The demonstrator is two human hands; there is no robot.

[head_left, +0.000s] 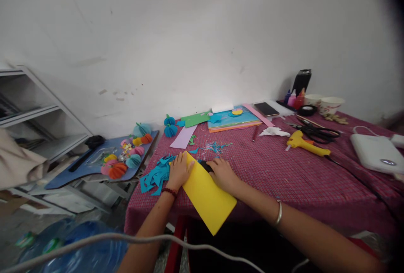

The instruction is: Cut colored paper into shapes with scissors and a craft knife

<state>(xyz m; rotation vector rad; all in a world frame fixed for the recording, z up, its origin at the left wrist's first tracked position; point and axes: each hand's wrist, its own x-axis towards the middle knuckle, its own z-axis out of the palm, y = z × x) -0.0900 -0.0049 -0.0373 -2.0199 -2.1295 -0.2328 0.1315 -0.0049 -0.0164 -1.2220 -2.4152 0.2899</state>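
Note:
A yellow sheet of paper lies slantwise, its near end reaching past the table's front edge. My left hand is closed on the sheet's far left part, thumb on top. Against the sheet's right edge, my right hand has its fingers curled over a small dark object, mostly hidden, whose kind I cannot make out. Beside my left hand is a heap of blue paper scraps. Beyond both hands lie fine paper shreds and a lilac paper strip.
At the back are stacked coloured sheets and green paper. A yellow glue gun, black scissors, a phone and a white power bank lie to the right. Paper pumpkins sit on a blue side table. A pale cable crosses in front.

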